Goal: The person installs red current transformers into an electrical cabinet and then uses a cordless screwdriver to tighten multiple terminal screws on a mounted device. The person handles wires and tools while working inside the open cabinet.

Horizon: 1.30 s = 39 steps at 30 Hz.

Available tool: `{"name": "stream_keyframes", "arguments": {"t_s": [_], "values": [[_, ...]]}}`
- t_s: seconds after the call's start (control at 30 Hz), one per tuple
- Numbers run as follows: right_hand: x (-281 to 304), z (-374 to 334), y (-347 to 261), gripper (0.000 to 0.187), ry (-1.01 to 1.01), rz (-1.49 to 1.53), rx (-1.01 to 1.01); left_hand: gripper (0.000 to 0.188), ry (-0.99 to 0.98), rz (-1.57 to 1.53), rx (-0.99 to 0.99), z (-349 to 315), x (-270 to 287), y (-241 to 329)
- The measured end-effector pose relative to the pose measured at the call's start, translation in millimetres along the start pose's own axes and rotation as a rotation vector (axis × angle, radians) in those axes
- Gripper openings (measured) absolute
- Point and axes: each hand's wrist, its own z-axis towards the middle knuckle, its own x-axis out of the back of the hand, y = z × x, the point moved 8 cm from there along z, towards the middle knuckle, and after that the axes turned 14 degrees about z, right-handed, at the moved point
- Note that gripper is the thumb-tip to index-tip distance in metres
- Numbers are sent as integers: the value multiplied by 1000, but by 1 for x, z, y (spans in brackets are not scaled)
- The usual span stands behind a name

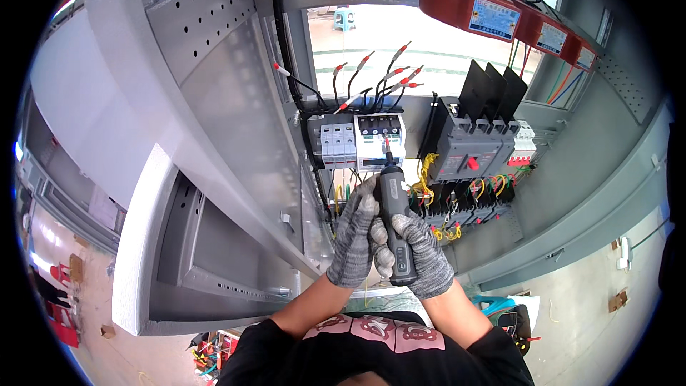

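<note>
Right grip [427,257] holds the driver [394,200], its bit [388,150] at 12 o'clock by the breaker [367,147]; left grip [351,239] lies at 9 o'clock, how closed I cannot tell

- Forearms [311,309]: bare, angled inward, converging toward the hands.
- Left hand [350,243]: gloved, fingers pointing forward.
- Right hand [429,254]: gloved, fingers curled in a grip, beside the left.

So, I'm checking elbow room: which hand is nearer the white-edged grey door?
Left. The left hand is right of the white-edged grey door, at the electric screwdriver's left side; the right hand is farther right, gripping the handle.
</note>
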Motion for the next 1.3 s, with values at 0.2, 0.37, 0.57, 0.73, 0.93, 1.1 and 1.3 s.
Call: {"name": "stream_keyframes", "arguments": {"t_s": [0.2,0.37,0.57,0.73,0.93,1.1,1.3], "values": [[-6,-2,-3,36,-10,25,-16,52,-292,-420,116,23,-32,1],[-8,-4,-5,36,7,42,-24,50,-298,-418,91,24,-31,5],[-17,-17,0,37,42,1,-21,47,-284,-468,146,26,-30,4],[-24,-15,4,33,31,55,0,44,-216,-424,152,23,-33,7],[-23,-15,4,36,72,72,0,44,-184,-389,141,25,-29,6],[-28,-21,0,34,36,114,55,50,-232,-362,136,23,-27,4],[-29,-18,-1,26,42,-22,119,51,-291,-486,154,25,-32,4]]}}
